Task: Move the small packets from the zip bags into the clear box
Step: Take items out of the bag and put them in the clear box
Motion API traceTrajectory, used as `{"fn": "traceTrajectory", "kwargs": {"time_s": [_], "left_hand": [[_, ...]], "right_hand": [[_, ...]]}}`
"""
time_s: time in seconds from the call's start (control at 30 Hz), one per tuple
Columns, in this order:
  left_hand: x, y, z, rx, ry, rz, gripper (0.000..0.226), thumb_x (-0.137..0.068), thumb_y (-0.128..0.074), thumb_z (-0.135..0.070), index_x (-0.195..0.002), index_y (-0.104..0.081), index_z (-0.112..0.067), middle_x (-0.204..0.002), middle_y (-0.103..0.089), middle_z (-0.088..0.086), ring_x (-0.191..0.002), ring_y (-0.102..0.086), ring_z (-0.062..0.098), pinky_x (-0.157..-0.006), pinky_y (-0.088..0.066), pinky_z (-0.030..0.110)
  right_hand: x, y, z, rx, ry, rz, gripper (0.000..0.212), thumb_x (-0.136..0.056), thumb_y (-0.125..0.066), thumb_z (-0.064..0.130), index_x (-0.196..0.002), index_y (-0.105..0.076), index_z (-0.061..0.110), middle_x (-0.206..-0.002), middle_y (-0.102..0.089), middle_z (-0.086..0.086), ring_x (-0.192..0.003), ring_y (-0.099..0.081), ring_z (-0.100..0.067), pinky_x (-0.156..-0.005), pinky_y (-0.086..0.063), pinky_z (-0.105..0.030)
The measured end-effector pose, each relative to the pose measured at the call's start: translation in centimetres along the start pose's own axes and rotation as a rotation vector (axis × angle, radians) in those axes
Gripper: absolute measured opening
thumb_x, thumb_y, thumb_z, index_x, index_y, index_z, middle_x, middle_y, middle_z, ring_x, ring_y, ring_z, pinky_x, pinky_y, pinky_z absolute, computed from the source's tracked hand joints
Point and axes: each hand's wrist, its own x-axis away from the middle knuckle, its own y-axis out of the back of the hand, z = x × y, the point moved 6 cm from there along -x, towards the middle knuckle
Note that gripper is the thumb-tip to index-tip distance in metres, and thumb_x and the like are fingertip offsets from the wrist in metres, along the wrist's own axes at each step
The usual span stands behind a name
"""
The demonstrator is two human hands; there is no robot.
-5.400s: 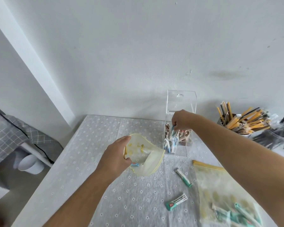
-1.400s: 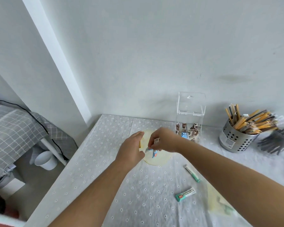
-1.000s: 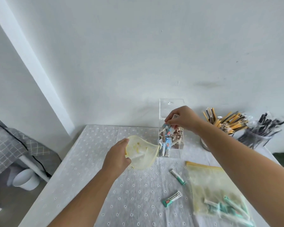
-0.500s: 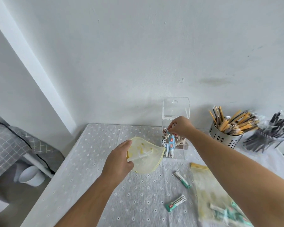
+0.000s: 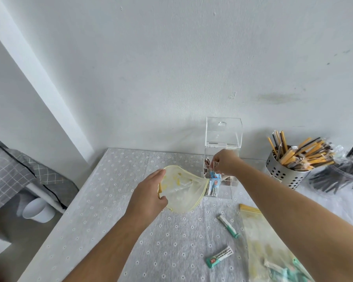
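White wall rises behind a table point(image 5: 114, 200) draped in a grey cloth dotted with small flowers, and the clear box point(image 5: 222, 159) stands near its far edge with the hinged lid tipped up and back. Above that box, the person's right hand point(image 5: 224, 164) is pinched closed on a small packet point(image 5: 214, 165), holding it at the open top; several blue and brown packets already stand inside. Just left of the box, the left hand point(image 5: 149, 195) grips the rim of a yellow-edged zip bag point(image 5: 181, 192), fingers curled round it so its mouth gapes toward the box; the bag looks nearly empty. In front of the box, two green-ended stick packets point(image 5: 219, 257) lie loose on the cloth, and to their right a second zip bag point(image 5: 267, 247) lies flat with more green packets blurred at its lower end. Right of the box, a perforated metal holder point(image 5: 281, 171) is stuffed with wrapped sticks. The step in hand looks like dropping one packet into the box. Next, the fingers would need to release it, then go back into the held bag or turn to the loose packets and the fuller bag.
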Motion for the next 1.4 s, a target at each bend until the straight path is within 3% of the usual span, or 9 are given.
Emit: {"fn": "traceTrajectory", "kwargs": {"time_s": [0.23, 0.37, 0.53, 0.7, 0.97, 1.2, 1.3, 1.4], "left_hand": [[-0.1, -0.3, 0.0, -0.008, -0.002, 0.013, 0.073, -0.078, -0.064, -0.003, -0.143, -0.037, -0.021, -0.149, -0.036, -0.012, -0.116, -0.056, 0.028, -0.103, -0.045, 0.034], [0.0, -0.3, -0.1, -0.005, -0.001, 0.012, 0.073, -0.078, -0.064, -0.003, -0.143, -0.037, -0.021, -0.149, -0.036, -0.012, -0.116, -0.056, 0.028, -0.103, -0.045, 0.034], [0.0, -0.4, -0.2, -0.012, 0.005, 0.016, 0.073, -0.078, -0.064, -0.003, -0.144, -0.036, -0.021, -0.150, -0.035, -0.013, -0.116, -0.056, 0.027, -0.103, -0.045, 0.033], [0.2, -0.4, -0.2, -0.014, 0.016, 0.019, 0.072, -0.078, -0.062, -0.004, -0.143, -0.037, -0.021, -0.150, -0.035, -0.012, -0.116, -0.057, 0.026, -0.103, -0.044, 0.033], [0.3, -0.4, -0.3, -0.013, 0.017, 0.017, 0.072, -0.078, -0.062, -0.004, -0.143, -0.037, -0.022, -0.150, -0.034, -0.013, -0.116, -0.056, 0.026, -0.103, -0.044, 0.033], [0.2, -0.3, -0.1, -0.016, 0.017, 0.009, 0.072, -0.078, -0.061, -0.004, -0.143, -0.038, -0.022, -0.150, -0.034, -0.014, -0.115, -0.057, 0.026, -0.103, -0.044, 0.032], [0.3, -0.4, -0.1, -0.017, 0.017, 0.014, 0.072, -0.078, -0.061, -0.004, -0.143, -0.037, -0.023, -0.150, -0.034, -0.015, -0.115, -0.056, 0.025, -0.104, -0.043, 0.033], [0.2, -0.5, 0.1, -0.018, 0.021, 0.013, 0.072, -0.078, -0.061, -0.004, -0.143, -0.037, -0.023, -0.150, -0.034, -0.015, -0.115, -0.056, 0.025, -0.104, -0.043, 0.033]], "right_hand": [[-0.4, 1.1, 0.3, -0.018, 0.045, -0.085, 0.017, -0.084, -0.062, 0.006, -0.098, -0.073, 0.009, -0.097, -0.071, -0.010, -0.089, -0.067, -0.024, -0.078, -0.059, -0.034], [-0.2, 0.1, 0.2, 0.077, 0.092, -0.015, 0.015, -0.084, -0.066, 0.012, -0.097, -0.073, 0.010, -0.099, -0.072, -0.007, -0.091, -0.066, -0.022, -0.080, -0.056, -0.031], [-0.5, -1.5, -0.3, 0.124, 0.096, 0.037, 0.020, -0.080, -0.068, 0.005, -0.096, -0.074, 0.016, -0.101, -0.071, -0.002, -0.090, -0.066, -0.020, -0.082, -0.056, -0.030], [-0.8, -1.4, -0.5, 0.216, 0.064, -0.001, 0.018, -0.080, -0.065, 0.009, -0.085, -0.075, 0.023, -0.092, -0.074, 0.000, -0.083, -0.069, -0.019, -0.076, -0.059, -0.031], [-0.9, -2.5, 0.5, 0.445, 0.055, -0.019, 0.020, -0.084, -0.058, 0.002, -0.094, -0.070, 0.014, -0.091, -0.071, -0.002, -0.084, -0.067, -0.024, -0.071, -0.056, -0.031], [-1.1, -2.9, 0.8, 0.551, 0.091, 0.005, 0.017, -0.080, -0.053, -0.002, -0.077, -0.057, 0.014, -0.061, -0.047, 0.001, -0.070, -0.057, -0.024, -0.064, -0.049, -0.030], [-1.0, -3.0, 0.9, 0.571, 0.089, 0.035, 0.018, -0.082, -0.053, 0.002, -0.091, -0.062, 0.014, -0.072, -0.053, -0.001, -0.073, -0.055, -0.025, -0.065, -0.047, -0.030], [-0.9, -3.2, 0.9, 0.559, 0.072, 0.079, 0.016, -0.084, -0.050, 0.002, -0.090, -0.058, 0.015, -0.084, -0.055, -0.003, -0.079, -0.055, -0.026, -0.069, -0.046, -0.031]]}}
